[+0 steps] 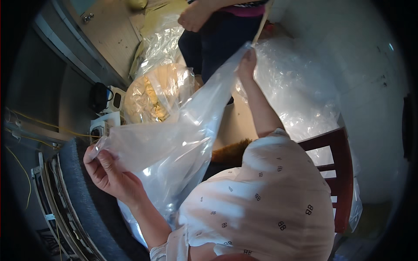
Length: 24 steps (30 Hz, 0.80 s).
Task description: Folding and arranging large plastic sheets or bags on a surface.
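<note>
A large clear plastic sheet or bag (pixel 174 143) is stretched between my two hands and hangs down over my lap. My left hand (pixel 109 172), at the left, pinches one corner between thumb and fingers. Farther off and to the right, my right hand (pixel 247 65) is raised with the arm extended, closed on the opposite corner. Its fingers are partly hidden by the plastic. The film runs taut in a slanting line from one hand to the other, with loose folds below.
Another person's hand (pixel 196 16) and dark trousers are just ahead. A plastic-covered yellowish round bundle (pixel 159 93) stands at the left, near a white device (pixel 115 99). Heaped clear plastic (pixel 296 82) fills the right side. A dark red wooden chair (pixel 344 174) is beside me.
</note>
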Each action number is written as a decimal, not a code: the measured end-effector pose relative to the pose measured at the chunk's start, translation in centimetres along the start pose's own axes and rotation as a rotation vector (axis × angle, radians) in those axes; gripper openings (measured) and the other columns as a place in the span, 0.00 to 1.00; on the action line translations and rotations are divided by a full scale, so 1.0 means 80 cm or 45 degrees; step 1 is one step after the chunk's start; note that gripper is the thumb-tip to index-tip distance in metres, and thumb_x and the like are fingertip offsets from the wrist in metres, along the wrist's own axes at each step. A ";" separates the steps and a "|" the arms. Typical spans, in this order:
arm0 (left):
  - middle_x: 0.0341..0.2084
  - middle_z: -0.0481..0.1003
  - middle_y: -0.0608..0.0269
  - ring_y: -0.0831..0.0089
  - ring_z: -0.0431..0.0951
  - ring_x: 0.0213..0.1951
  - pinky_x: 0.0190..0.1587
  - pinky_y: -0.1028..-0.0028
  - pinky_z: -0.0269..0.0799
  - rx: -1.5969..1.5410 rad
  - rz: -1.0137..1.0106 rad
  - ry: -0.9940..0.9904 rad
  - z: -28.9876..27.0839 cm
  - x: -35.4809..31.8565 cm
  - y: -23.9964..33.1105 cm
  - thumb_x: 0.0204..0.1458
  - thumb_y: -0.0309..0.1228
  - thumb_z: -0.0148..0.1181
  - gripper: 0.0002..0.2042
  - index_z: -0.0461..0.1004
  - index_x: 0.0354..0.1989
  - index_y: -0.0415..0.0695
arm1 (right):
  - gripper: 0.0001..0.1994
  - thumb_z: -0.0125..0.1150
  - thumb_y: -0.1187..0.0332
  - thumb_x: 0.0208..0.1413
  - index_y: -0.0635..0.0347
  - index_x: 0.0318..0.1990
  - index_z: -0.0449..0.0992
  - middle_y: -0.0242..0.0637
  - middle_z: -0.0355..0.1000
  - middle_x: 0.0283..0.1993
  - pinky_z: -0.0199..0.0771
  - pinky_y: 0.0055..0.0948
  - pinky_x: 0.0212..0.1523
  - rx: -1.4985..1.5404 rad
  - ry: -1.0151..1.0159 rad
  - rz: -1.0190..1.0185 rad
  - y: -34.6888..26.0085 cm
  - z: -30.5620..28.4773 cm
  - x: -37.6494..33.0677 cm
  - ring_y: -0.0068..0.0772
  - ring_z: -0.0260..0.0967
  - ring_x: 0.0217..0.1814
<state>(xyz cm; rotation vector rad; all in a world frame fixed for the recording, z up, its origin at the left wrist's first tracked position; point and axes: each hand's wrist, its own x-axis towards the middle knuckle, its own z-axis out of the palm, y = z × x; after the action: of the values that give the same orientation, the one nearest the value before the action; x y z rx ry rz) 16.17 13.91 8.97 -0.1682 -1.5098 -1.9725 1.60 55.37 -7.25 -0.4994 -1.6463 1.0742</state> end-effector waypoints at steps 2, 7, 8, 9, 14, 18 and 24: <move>0.33 0.73 0.67 0.83 0.70 0.34 0.39 0.83 0.67 -0.121 -0.038 -0.163 0.020 0.003 -0.002 0.54 0.29 0.55 0.08 0.70 0.41 0.42 | 0.08 0.42 0.70 0.55 0.66 0.34 0.68 0.50 0.69 0.33 0.64 0.38 0.40 -0.131 0.286 0.008 0.038 -0.043 0.057 0.50 0.68 0.39; 0.26 0.69 0.67 0.82 0.66 0.28 0.33 0.82 0.64 -0.282 -0.254 -0.237 0.085 -0.024 -0.024 0.54 0.24 0.53 0.04 0.69 0.37 0.40 | 0.11 0.51 0.62 0.51 0.60 0.31 0.72 0.47 0.73 0.32 0.67 0.41 0.38 -0.407 0.255 0.237 0.087 -0.059 0.177 0.49 0.70 0.37; 0.27 0.69 0.67 0.81 0.67 0.29 0.34 0.81 0.64 -0.337 -0.326 -0.316 0.093 -0.029 -0.023 0.54 0.24 0.53 0.03 0.69 0.35 0.40 | 0.11 0.51 0.62 0.51 0.60 0.31 0.72 0.47 0.73 0.32 0.67 0.41 0.38 -0.412 0.268 0.235 0.090 -0.059 0.193 0.49 0.70 0.37; 0.27 0.69 0.67 0.81 0.67 0.29 0.34 0.81 0.64 -0.346 -0.330 -0.325 0.098 -0.034 -0.023 0.54 0.24 0.53 0.03 0.69 0.35 0.40 | 0.11 0.52 0.61 0.50 0.58 0.31 0.73 0.45 0.74 0.33 0.68 0.41 0.39 -0.537 0.229 0.285 0.094 -0.060 0.206 0.49 0.71 0.38; 0.29 0.70 0.68 0.82 0.68 0.30 0.36 0.81 0.64 -0.297 -0.434 -0.378 0.109 -0.046 -0.023 0.54 0.26 0.54 0.04 0.70 0.36 0.40 | 0.11 0.55 0.59 0.48 0.53 0.35 0.76 0.42 0.74 0.39 0.70 0.38 0.43 -0.787 0.066 0.500 0.113 -0.070 0.240 0.45 0.71 0.42; 0.32 0.71 0.68 0.83 0.69 0.33 0.40 0.81 0.65 -0.303 -0.502 -0.342 0.104 -0.048 -0.035 0.54 0.26 0.54 0.05 0.70 0.37 0.40 | 0.11 0.56 0.60 0.48 0.56 0.36 0.75 0.41 0.64 0.52 0.67 0.36 0.49 -0.683 0.110 0.501 0.113 -0.063 0.247 0.44 0.66 0.50; 0.34 0.71 0.69 0.83 0.69 0.36 0.41 0.82 0.64 -0.326 -0.560 -0.360 0.096 -0.050 -0.045 0.54 0.26 0.55 0.06 0.70 0.38 0.40 | 0.11 0.55 0.63 0.48 0.56 0.37 0.75 0.42 0.65 0.47 0.67 0.38 0.46 -0.562 0.208 0.518 0.122 -0.042 0.242 0.45 0.68 0.46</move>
<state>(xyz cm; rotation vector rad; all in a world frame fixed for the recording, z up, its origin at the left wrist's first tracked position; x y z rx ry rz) 15.21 22.93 6.69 -0.2480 -1.5595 -2.5857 -4.00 76.48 -4.87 -1.2215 -1.6750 0.9198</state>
